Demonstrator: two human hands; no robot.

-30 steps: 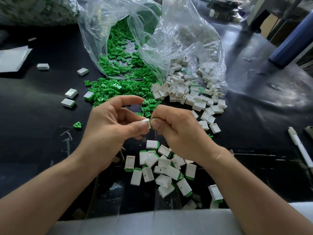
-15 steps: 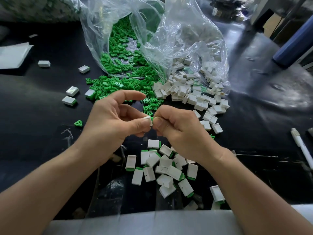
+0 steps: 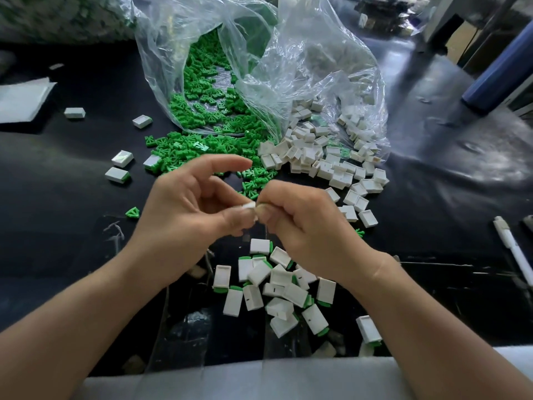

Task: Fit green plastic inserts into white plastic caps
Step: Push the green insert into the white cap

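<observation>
White cap sits between the two hands, raised above the black table, and only one small pale corner of it shows between the fingertips. That visible edge runs roughly left to right, from one hand toward the other, tilted slightly up on the right. Its full long axis and the way its open side faces are hidden by the fingers. Whether a green insert is in it cannot be told.

The left hand pinches the cap between its thumb and a curled finger, while its index finger is held out straight above, pointing to the right. The right hand has its fingers curled in, and its thumb and fingertip close on the right end of the cap, so the two hands meet at the part.

Just below the hands, nearer the person, lies a loose pile of fitted caps, white with green edges showing. Beyond the hands a heap of green inserts spills from a clear plastic bag. Beyond and to the right of the right hand lie the empty white caps, many with their open side up. Left of the left hand lies a single green insert, and farther out that way a few stray caps. Well to the right of the right hand lies a white pen.
</observation>
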